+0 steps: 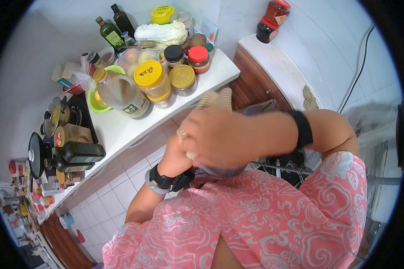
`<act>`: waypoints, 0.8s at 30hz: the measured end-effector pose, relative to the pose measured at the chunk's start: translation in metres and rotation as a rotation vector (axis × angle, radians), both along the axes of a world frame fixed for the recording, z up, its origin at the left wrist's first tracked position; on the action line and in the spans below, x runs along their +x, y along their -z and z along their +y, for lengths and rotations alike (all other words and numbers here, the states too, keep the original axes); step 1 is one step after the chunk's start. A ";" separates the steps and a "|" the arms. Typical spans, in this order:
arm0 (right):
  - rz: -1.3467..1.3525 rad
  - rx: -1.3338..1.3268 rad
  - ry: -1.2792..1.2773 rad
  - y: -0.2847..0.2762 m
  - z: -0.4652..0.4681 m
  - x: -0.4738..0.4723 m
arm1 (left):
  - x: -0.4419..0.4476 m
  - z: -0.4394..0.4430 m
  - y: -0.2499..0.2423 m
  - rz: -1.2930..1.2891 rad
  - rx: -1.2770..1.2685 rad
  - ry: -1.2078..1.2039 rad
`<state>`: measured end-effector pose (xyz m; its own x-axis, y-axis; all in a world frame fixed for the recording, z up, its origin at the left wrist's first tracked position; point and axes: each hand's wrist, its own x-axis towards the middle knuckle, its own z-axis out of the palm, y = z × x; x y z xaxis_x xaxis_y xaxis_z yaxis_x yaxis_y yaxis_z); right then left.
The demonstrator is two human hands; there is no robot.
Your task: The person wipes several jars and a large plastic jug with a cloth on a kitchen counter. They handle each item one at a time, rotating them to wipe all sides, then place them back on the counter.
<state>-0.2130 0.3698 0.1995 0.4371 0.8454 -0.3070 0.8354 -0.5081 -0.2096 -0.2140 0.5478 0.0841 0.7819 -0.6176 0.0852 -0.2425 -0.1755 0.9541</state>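
My right hand [219, 138], blurred, is closed around a striped beige cloth [215, 99] in front of my chest. The cloth's end sticks up above the knuckles, close to the counter's edge. My left hand [176, 156] is raised against my right hand from the left; its fingers are largely hidden behind the right one, so its grip cannot be made out. Below my right hand shows part of a dark, purplish rounded thing [224, 170], too covered to name. Both wrists wear black bands.
Along the white counter [116, 129] stand a large plastic jug [123, 94], yellow-lidded jars [153, 79], a red-lidded jar [198, 60], a napa cabbage [161, 33] and dark bottles [84, 152]. A lidded pot [56, 116] is at the left. Wire racks [282, 168] stand at my right.
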 end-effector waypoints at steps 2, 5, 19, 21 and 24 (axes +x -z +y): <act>-0.176 0.164 -0.046 0.003 0.010 -0.027 | 0.005 -0.006 0.009 -0.022 -0.102 -0.062; -0.283 0.325 -0.071 0.013 0.013 -0.028 | 0.008 -0.005 0.016 -0.111 -0.098 -0.129; 0.425 0.918 0.211 0.102 -0.069 0.064 | 0.005 0.003 0.022 0.330 -0.318 -0.326; 0.472 1.156 0.419 0.109 -0.063 0.033 | 0.010 0.004 0.024 0.357 -0.378 -0.311; 0.470 1.534 0.769 0.118 -0.030 -0.005 | 0.012 0.004 0.020 0.467 -0.364 -0.435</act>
<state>-0.2180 0.3397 0.0819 0.9504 0.1325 0.2815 0.2625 0.1444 -0.9541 -0.2021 0.5517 0.0638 0.9548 -0.2390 -0.1767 0.2233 0.1841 0.9572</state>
